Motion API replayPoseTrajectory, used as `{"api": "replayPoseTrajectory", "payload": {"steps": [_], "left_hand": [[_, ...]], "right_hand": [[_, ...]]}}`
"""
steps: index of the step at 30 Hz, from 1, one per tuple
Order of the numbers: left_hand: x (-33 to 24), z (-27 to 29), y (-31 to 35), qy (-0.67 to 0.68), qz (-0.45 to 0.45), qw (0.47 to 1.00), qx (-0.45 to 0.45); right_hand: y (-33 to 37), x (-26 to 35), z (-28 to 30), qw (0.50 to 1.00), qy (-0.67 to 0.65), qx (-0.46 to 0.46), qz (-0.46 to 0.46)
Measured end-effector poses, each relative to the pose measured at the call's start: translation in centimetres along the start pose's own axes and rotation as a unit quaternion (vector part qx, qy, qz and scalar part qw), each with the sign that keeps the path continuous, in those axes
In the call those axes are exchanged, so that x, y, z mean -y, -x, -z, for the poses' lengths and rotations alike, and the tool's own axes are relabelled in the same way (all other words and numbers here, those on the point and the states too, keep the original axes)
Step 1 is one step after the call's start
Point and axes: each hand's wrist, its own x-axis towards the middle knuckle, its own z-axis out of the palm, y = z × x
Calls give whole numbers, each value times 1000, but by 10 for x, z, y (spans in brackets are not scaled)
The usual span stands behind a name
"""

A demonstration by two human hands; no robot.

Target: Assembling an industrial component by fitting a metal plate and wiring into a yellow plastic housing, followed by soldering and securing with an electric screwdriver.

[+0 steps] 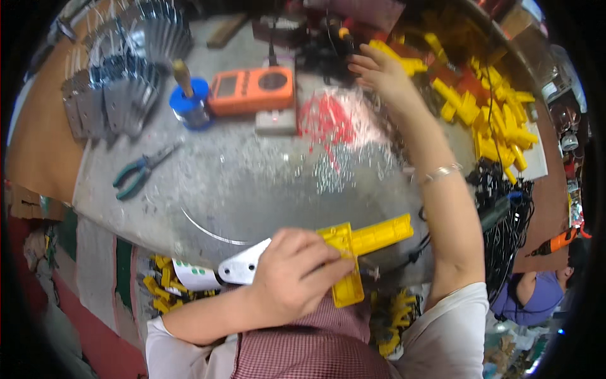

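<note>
Close to my body, my left hand (pixel 297 271) is closed round a yellow T-shaped plastic housing (pixel 382 234), whose open, ribbed side faces up. A pale flat plate with holes (pixel 237 268) sticks out on the other side of that hand, a thin pale wire (pixel 211 234) curving away beside it; my fingers hide how plate and housing meet. My right arm is stretched far across the table. The fingers of my right hand (pixel 382 72) are spread and hold nothing I can see, beside a black and orange tool (pixel 344 38) and a yellow part (pixel 404 58).
Green-handled pliers (pixel 142 170) lie left. An orange meter (pixel 252 90) stands beside a blue-rimmed container (pixel 190 104). Stacked grey plates (pixel 120 95) fill the far left. Red bits (pixel 328 120) and small metal pieces (pixel 341 167) lie mid-table. Yellow housings (pixel 499 120) and black cables (pixel 511 221) crowd the right.
</note>
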Motion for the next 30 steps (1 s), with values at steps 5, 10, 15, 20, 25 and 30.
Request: {"api": "replayPoseTrajectory", "payload": {"steps": [5, 10, 15, 20, 25, 30], "left_hand": [[2, 6, -4, 11, 70, 997, 7], [-1, 4, -11, 34, 44, 998, 41], [-5, 7, -9, 7, 4, 998, 56], [-7, -1, 1, -2, 17, 1000, 21], [-5, 2, 3, -12, -18, 999, 35], [6, 18, -20, 100, 85, 991, 34]], "right_hand": [[172, 59, 27, 940, 213, 250, -94], [262, 47, 8, 924, 351, 136, 72], [263, 49, -1, 975, 167, 142, -28], [261, 40, 8, 989, 88, 82, -80], [257, 47, -10, 973, 61, 91, -202], [260, 48, -6, 974, 120, 110, -158]]}}
